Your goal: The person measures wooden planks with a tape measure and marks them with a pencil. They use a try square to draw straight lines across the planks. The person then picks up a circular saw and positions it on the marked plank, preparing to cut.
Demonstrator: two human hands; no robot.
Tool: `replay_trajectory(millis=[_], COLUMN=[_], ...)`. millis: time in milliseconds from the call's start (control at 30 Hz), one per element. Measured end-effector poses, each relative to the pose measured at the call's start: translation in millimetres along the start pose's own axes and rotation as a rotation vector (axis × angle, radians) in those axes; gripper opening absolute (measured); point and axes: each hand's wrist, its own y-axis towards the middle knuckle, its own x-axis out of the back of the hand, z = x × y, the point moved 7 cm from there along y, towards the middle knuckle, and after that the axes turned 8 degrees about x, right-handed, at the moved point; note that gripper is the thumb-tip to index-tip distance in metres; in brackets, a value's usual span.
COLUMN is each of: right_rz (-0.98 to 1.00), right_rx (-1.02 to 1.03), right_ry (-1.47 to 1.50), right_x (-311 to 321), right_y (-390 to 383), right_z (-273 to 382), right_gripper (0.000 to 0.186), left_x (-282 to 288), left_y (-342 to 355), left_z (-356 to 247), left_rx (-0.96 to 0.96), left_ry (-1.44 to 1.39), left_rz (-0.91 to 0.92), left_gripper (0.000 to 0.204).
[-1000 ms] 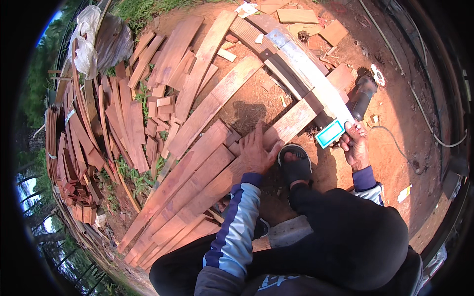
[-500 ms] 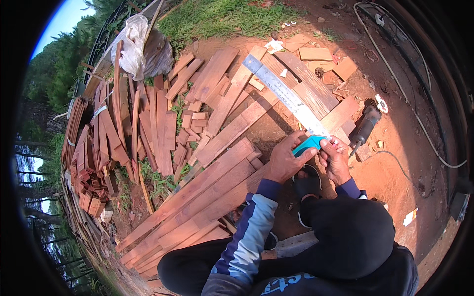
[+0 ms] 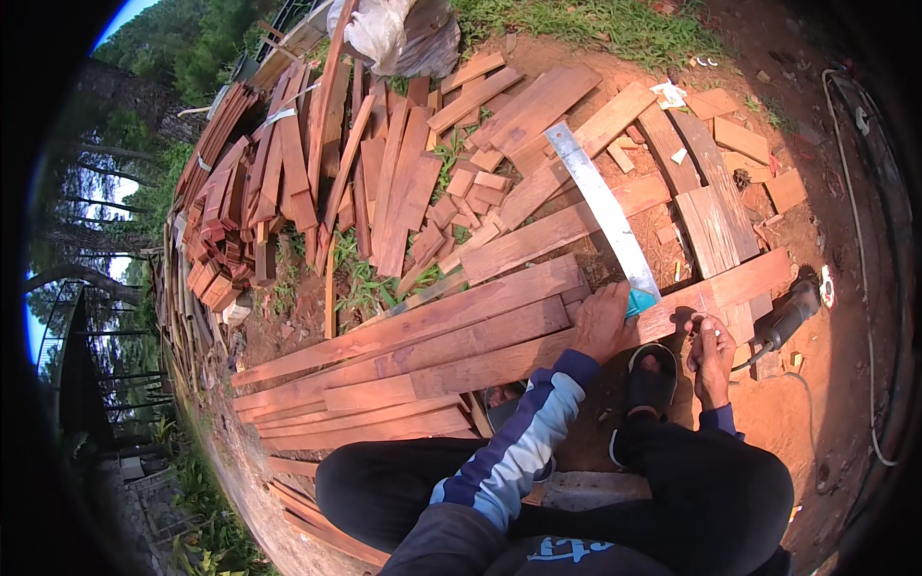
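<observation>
My left hand is closed round the teal handle of a try square. Its long silver blade points away from me over the boards. The handle sits against a reddish plank lying across other wood, with the hand at that plank's left end. My right hand is just below the plank's near edge, fingers pinched together. Whatever small thing they hold is too small to make out. A thin pale line crosses the plank above these fingers.
An angle grinder lies on the soil to the right, its cable trailing. Long planks spread out to the left, with bundled strips and offcuts behind. A white plastic sack stands at the far side. My sandalled foot is below the plank.
The try square has come down from in front of me onto the plank, in my left hand. My right hand has parted from it and moved nearer. The view has shifted left.
</observation>
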Motion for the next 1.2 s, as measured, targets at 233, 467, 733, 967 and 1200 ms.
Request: replay_trajectory(millis=[233,467,733,967,1200], right_rz=[-0.037,-0.013,0.018,0.054,0.09], right_rx=[-0.072,-0.073,-0.082,-0.019,0.11], right_ry=[0.027,0.035,-0.009,-0.052,-0.173], right_x=[-0.6,-1.9,3.6,7.8,27.2], right_y=[-2.1,-4.8,-6.4,-2.3,-4.0], right_z=[-15.2,-22.3,-34.1,-6.5,51.0], right_gripper=[0.028,0.026,0.027,0.022,0.022], left_x=[12.2,22.5,66.3,274.6,380.1], left_y=[16.9,9.9,14.9,100.7,-100.6], left_z=[57.5,83.2,114.2,68.7,89.0], left_rx=[0.211,0.245,0.36,0.27,0.28], left_ry=[0.056,0.105,0.069,0.423,0.503], left_rz=[0.058,0.006,-0.034,0.157,-0.194], left_gripper=[0.038,0.044,0.047,0.043,0.051])
